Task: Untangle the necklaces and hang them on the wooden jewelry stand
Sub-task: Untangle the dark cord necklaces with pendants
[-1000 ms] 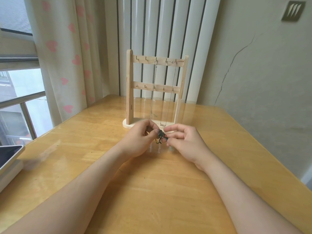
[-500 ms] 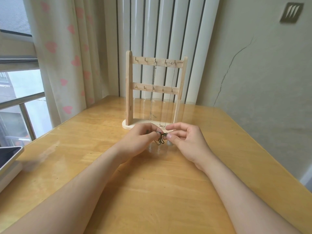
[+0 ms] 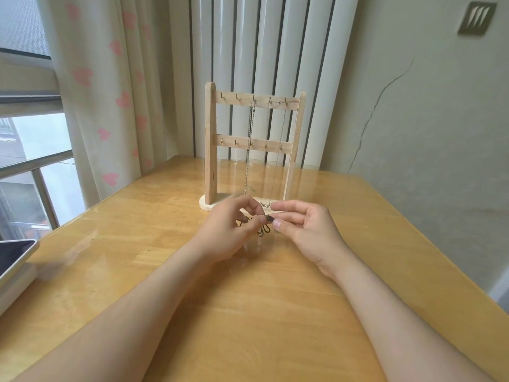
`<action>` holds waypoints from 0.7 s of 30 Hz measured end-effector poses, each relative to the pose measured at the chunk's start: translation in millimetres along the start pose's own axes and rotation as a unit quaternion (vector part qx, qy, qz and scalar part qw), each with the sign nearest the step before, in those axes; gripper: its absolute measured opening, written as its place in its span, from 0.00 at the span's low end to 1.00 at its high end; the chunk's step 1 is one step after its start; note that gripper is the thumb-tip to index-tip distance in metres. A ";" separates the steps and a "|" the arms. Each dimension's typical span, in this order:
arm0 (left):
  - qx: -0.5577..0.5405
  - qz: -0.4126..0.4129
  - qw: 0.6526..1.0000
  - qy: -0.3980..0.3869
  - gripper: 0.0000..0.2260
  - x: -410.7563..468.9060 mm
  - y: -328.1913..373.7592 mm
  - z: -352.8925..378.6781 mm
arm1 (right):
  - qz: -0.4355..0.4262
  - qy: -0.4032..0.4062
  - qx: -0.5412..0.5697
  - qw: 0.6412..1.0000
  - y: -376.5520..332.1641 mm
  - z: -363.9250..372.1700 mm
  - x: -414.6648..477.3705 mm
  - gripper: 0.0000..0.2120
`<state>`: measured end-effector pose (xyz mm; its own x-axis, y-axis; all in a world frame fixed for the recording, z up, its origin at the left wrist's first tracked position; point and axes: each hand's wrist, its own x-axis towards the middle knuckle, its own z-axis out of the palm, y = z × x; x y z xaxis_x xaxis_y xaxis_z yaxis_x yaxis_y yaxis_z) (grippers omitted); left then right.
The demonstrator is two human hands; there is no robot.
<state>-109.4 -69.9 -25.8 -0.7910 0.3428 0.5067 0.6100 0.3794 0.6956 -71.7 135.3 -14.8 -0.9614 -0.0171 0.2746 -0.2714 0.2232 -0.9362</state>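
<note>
Versus a second ago, the dark necklace (image 3: 263, 232) is no longer a tight ball. A couple of loops now hang free under the fingertips, and one strand shows inside the curl of the left hand (image 3: 231, 227). My read is that the knot is loosening but not solved.

Grip: the left hand pinches the cord between thumb and forefinger. The right hand (image 3: 308, 230) pinches a small dark piece just beside it, index finger held out straight above. The two pinches almost touch. That piece could be a clasp or a knot; it's too small to tell from here.

Location: the necklace is held just above the table (image 3: 248, 299), right in front of the stand (image 3: 210, 139). It's not on a hook yet.

Two are already hung from the top rail. A heavier chain (image 3: 249, 150) is on the middle hook, and a thin chain (image 3: 278, 150) with a nameplate sits low near the base. The lower rail's hooks look free.

Next, probably: tease the loops out, then lift it to a free hook. Pulling the ends apart hard could retighten the knot.
</note>
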 end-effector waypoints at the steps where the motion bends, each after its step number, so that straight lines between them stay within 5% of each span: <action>1: 0.007 -0.005 1.000 -0.001 0.03 0.4 -0.6 -0.4 | 0.001 -0.008 0.000 1.000 0.0 -0.3 0.3 0.16; 4: 0.025 -0.007 1.000 -0.011 0.04 -0.4 0.0 -0.2 | -0.004 -0.010 -0.002 1.000 -0.9 0.8 -0.8 0.19; 14: -0.040 -0.086 0.995 -0.018 0.07 -1.8 6.9 0.1 | -0.062 0.079 -0.075 0.992 -0.6 3.7 2.2 0.08; 21: -0.085 -0.128 0.987 -0.047 0.15 -4.6 20.2 -0.4 | -0.068 0.032 -0.159 0.985 -1.2 12.8 -1.6 0.07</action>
<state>-93.5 -64.2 -13.8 -0.9054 0.3353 0.2604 0.3688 0.3174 0.8737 -70.4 122.6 -16.9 -0.9099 -0.0083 0.4148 -0.3591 0.5164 -0.7774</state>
